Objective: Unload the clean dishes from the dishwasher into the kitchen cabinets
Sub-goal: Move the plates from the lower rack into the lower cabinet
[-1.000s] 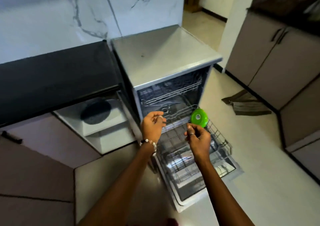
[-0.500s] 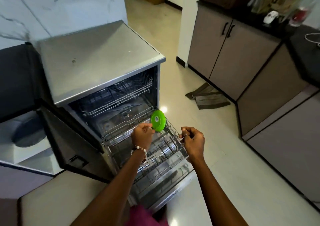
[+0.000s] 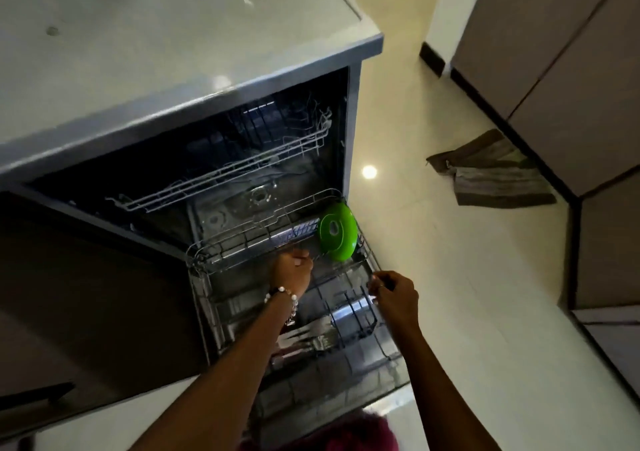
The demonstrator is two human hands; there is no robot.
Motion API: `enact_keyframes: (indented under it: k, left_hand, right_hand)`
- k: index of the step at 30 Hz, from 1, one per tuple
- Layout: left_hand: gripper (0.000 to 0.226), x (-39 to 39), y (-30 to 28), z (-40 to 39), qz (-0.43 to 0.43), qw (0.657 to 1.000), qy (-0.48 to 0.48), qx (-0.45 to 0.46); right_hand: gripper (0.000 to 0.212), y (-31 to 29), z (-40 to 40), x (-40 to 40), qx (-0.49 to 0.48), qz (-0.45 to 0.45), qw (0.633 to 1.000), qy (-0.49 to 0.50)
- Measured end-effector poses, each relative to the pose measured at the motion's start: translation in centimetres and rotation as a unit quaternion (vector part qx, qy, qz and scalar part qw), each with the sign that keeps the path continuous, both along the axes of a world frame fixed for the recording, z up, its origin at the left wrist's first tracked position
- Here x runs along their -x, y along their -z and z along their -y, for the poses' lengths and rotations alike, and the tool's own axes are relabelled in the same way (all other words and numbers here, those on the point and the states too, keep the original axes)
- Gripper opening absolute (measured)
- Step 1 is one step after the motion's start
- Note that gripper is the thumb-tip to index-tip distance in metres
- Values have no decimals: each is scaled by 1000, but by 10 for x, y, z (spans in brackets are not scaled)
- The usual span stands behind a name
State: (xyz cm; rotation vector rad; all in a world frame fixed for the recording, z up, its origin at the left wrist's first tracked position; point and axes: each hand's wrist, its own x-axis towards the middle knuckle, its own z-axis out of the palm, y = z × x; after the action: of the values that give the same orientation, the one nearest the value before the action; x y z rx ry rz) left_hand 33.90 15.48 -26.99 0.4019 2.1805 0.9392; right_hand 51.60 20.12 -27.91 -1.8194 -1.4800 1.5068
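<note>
The dishwasher (image 3: 194, 80) stands open with its lower rack (image 3: 214, 253) pulled out over the door. A round green lid (image 3: 337, 232) stands on edge at the rack's far right corner. My left hand (image 3: 292, 270), with a bead bracelet at the wrist, reaches into the rack just left of the lid with curled fingers; I cannot tell whether they touch it. My right hand (image 3: 393, 291) hovers with curled fingers at the rack's right rim and holds nothing I can see. Some cutlery (image 3: 311, 340) lies in the rack's near part.
The upper rack (image 3: 225, 173) sits inside the machine and looks bare. A dark open cabinet door (image 3: 86, 295) stands left of the dishwasher. A grey cloth (image 3: 491, 173) lies on the pale floor by the closed cabinets (image 3: 554, 70) at the right.
The view has swung right and closer to the dishwasher. Both hands have gone down to the lower rack, the left staying by the green lid and the right nearing the right rim.
</note>
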Motion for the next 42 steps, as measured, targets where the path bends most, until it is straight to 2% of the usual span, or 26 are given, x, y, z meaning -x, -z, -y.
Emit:
enact_keyframes:
  k: [3, 8, 11, 14, 16, 19, 23, 26, 28, 31, 34, 38, 40, 42]
  left_hand:
    - [15, 9, 71, -25, -5, 1000, -2, 13]
    - [18, 31, 182, -69, -6, 998, -58, -1]
    - [16, 40, 231, -84, -8, 996, -85, 6]
    - [16, 45, 254, -95, -17, 996, -83, 6]
    - [17, 47, 259, -97, -18, 997, -81, 9]
    - [18, 45, 252, -94, -9, 996, -85, 1]
    - [22, 42, 230, -81, 58, 993, -106, 1]
    - [19, 42, 189, -69, 113, 984, -139, -16]
    - [19, 40, 157, -61, 169, 970, -168, -39]
    - [15, 38, 104, -42, 214, 951, -216, -56]
    - [19, 35, 46, -14, 251, 927, -271, -68]
    - [46, 36, -24, 39, 315, 903, -282, -78]
    - [47, 34, -50, 75, 348, 885, -301, -76]
    - [37, 25, -67, 117, 361, 871, -324, -81]
  right_hand:
    - [15, 75, -34, 21, 19, 16, 999, -38]
    - [31, 192, -94, 60, -4, 38, 998, -47]
    - [37, 242, -109, 72, 14, 5, 999, -49]
    - [26, 271, -112, 82, -5, -20, 996, -85]
    - [20, 276, -111, 87, -8, -28, 997, -73]
    - [14, 267, -109, 85, -9, -33, 998, -49]
    - [9, 239, -113, 71, -12, -51, 997, -58]
    - [9, 197, -114, 62, -1, -70, 995, -72]
    - [10, 168, -110, 58, -12, -74, 992, -101]
    - [10, 114, -92, 53, -71, -16, 978, -197]
    - [8, 64, -62, 47, -180, 26, 939, -291]
    - [5, 8, -13, 43, -289, 27, 867, -405]
    - [6, -24, 13, 46, -323, 29, 824, -464]
    - [12, -51, 46, 51, -366, 33, 767, -526]
